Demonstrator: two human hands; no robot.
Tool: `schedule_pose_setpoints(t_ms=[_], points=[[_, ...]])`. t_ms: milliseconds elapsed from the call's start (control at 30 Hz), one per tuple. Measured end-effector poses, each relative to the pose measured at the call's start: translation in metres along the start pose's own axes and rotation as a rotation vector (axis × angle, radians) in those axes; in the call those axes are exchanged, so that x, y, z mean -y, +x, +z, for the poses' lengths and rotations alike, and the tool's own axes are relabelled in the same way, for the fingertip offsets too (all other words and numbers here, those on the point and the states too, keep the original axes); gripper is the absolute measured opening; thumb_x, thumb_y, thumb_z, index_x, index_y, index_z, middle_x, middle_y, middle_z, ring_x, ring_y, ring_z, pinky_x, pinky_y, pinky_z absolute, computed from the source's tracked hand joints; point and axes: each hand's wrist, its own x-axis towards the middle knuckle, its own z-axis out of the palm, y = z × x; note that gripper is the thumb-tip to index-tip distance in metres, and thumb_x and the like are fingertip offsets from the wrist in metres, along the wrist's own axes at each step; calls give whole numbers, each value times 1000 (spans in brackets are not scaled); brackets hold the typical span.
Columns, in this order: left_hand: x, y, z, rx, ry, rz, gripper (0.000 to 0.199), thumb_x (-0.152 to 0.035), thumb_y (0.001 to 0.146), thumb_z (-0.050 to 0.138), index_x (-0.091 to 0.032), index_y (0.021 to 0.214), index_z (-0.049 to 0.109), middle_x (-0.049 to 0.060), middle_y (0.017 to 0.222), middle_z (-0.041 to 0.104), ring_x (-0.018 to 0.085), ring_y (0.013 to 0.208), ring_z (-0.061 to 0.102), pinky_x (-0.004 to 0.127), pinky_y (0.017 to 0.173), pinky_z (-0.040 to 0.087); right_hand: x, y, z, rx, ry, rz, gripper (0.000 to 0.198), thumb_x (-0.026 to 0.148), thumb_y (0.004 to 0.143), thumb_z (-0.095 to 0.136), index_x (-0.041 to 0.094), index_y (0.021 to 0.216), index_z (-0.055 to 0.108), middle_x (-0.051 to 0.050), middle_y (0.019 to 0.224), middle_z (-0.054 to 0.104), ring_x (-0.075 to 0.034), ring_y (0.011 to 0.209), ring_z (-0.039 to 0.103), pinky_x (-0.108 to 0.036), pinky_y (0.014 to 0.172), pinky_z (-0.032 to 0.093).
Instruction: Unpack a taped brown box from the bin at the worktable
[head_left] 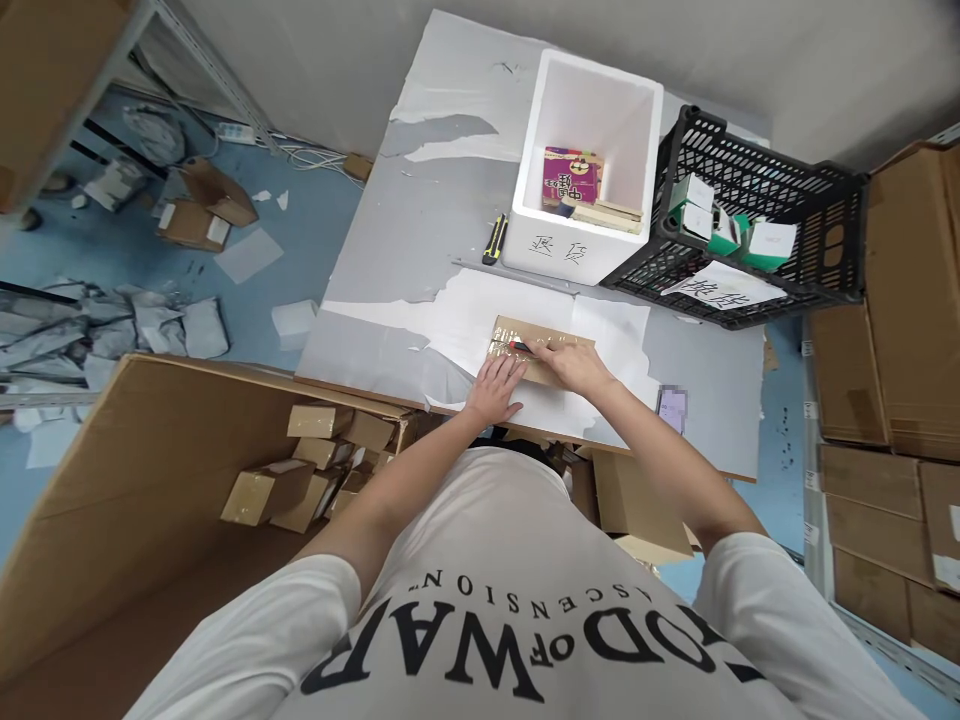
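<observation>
A flat cardboard box (551,332) with shiny clear tape on it lies near the front edge of the table. My left hand (496,388) rests flat on its near left side, fingers stretched out. In my right hand (576,366), closed over the top of the box, is a slim dark box cutter (519,346) with a red part showing. Its tip points left at the taped end; most of the handle is hidden under my fingers. White paper (472,300) spreads beneath the box.
Behind stand a white foam box (559,245) with books and a black crate (810,200) with small cartons. A yellow-black utility knife (494,240) and a phone (672,408) lie on the table (360,300). A large carton (150,450) of small boxes stands front left.
</observation>
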Motion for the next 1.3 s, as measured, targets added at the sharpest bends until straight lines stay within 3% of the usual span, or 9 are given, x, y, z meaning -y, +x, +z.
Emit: schedule_pose_setpoints(t_ms=[667,867,1000,1133,1300], points=[[1,4,4,66,1,-41,94,-43,71,71,-21,150,25,12,155,28,33,143,22,48,117,11,-12,-8,-7,48,-10,-15,57,14,93,35,31,147,29,-15,113,66,-25,93,65,-33,73,42],[-2,5,1,54,11,-75,93,-44,71,71,-21,149,27,13,153,30,33,142,25,47,117,12,-53,-49,8,110,94,132,61,5,87,36,33,141,42,-14,105,68,-27,86,66,-38,75,40],[-6,6,1,44,21,-97,91,-45,72,70,-20,149,29,13,153,31,33,141,27,46,117,12,-82,-87,25,151,-9,198,70,2,83,38,37,144,35,-11,96,68,-24,77,65,-34,69,38],[-9,7,-1,105,46,-139,90,-47,74,68,-22,150,27,12,154,29,32,142,24,47,117,10,-96,-109,38,167,-59,175,76,1,81,37,37,147,28,-10,98,67,-20,71,64,-29,63,35],[-12,8,-4,145,77,-168,90,-50,74,66,-22,150,26,12,155,27,33,143,22,47,116,8,-101,-113,48,129,-43,157,78,0,81,38,37,148,24,-9,97,66,-18,68,62,-27,60,32]])
